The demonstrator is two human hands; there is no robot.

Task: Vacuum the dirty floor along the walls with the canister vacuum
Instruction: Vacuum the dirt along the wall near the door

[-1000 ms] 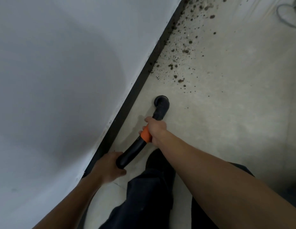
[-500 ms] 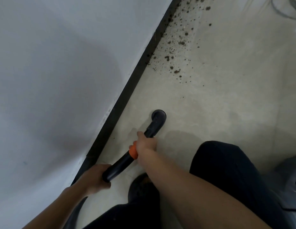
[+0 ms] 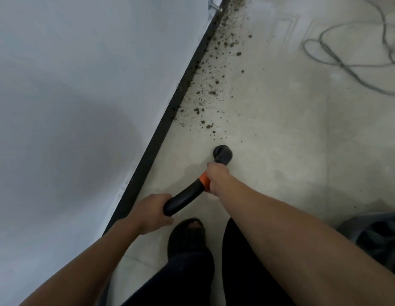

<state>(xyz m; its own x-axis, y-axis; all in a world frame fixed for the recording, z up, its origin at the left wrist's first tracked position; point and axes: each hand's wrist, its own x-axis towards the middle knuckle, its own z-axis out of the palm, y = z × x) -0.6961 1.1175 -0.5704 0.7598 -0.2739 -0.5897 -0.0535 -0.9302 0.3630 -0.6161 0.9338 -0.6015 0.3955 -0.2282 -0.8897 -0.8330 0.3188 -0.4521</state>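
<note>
The grey vacuum body (image 3: 377, 236) is cut off at the lower right edge, its details too dim to make out. The smooth black tube (image 3: 184, 199) vanishes at its rear into the left hand (image 3: 151, 214), which curls round it. The right hand (image 3: 216, 176) wraps the tube beside an orange ring (image 3: 204, 182). The round nozzle (image 3: 223, 153) points down at the pale, smooth floor (image 3: 291, 151), just short of crumbly brown dirt (image 3: 210, 89) strewn along the black baseboard (image 3: 167, 120). A thin grey cord (image 3: 346, 65) loops at the upper right.
</note>
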